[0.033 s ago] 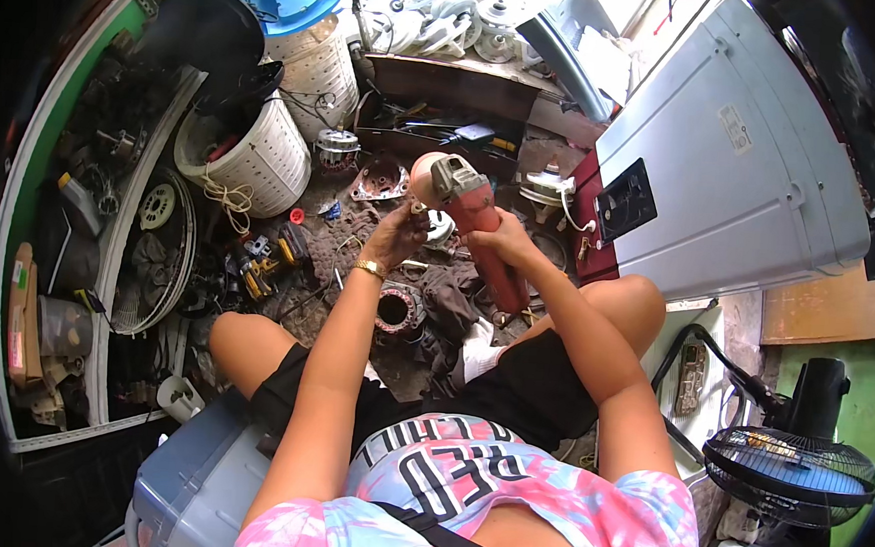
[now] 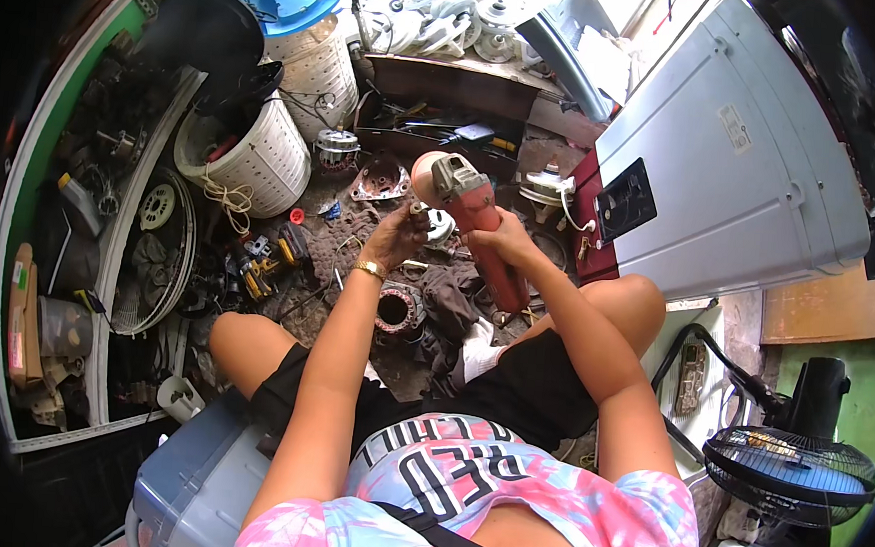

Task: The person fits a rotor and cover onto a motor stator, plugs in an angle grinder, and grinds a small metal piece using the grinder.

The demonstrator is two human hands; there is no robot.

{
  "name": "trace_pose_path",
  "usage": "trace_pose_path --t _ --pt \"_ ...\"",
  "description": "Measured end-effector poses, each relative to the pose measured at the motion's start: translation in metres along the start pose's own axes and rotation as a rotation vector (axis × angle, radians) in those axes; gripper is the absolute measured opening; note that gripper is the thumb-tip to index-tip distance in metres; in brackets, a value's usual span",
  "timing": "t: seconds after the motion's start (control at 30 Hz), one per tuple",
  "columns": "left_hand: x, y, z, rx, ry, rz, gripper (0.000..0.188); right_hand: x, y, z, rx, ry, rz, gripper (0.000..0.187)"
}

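Note:
My right hand [image 2: 501,238] is wrapped round the body of a red angle grinder [image 2: 476,204], held up in front of me above the floor. Its round disc [image 2: 426,178] points up and to the left. Close to the disc, my left hand [image 2: 397,239] pinches a small metal piece [image 2: 416,209] between its fingertips. Dirt darkens those fingers, and a gold-coloured bracelet [image 2: 370,267] sits on that wrist. On the floor below lie an open round metal housing [image 2: 398,309] and dark cloth [image 2: 450,284]. Whether the piece touches the disc I cannot tell.
White perforated baskets [image 2: 274,158] stand at the far left. Motor parts, including a metal housing [image 2: 381,181], and a yellow-black power tool [image 2: 257,275] lie on the floor. A grey appliance [image 2: 715,160] rises at right, with a black fan [image 2: 791,466] nearer me.

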State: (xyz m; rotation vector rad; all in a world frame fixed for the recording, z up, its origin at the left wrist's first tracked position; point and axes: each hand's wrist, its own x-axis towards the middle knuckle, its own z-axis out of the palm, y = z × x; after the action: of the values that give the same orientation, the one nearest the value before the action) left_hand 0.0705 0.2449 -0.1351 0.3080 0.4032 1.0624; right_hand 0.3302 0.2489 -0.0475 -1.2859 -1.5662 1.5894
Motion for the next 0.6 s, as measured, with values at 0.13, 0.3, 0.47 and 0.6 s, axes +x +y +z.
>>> trace_pose_path --t 0.13,0.3,0.47,0.6 --pt "0.000 -0.004 0.002 -0.070 -0.080 -0.018 0.022 0.003 0.007 -0.005 0.045 -0.004 0.008 0.061" --pt "0.000 -0.002 0.002 -0.097 -0.062 -0.031 0.025 0.004 0.013 -0.002 -0.016 -0.015 -0.008 0.064" --pt "0.000 0.000 0.009 -0.065 0.029 -0.052 0.022 0.002 0.012 0.001 -0.004 -0.014 -0.020 0.054" --pt "0.004 -0.002 0.008 -0.064 -0.015 -0.044 0.025 0.003 0.017 -0.001 0.007 -0.019 -0.015 0.053"
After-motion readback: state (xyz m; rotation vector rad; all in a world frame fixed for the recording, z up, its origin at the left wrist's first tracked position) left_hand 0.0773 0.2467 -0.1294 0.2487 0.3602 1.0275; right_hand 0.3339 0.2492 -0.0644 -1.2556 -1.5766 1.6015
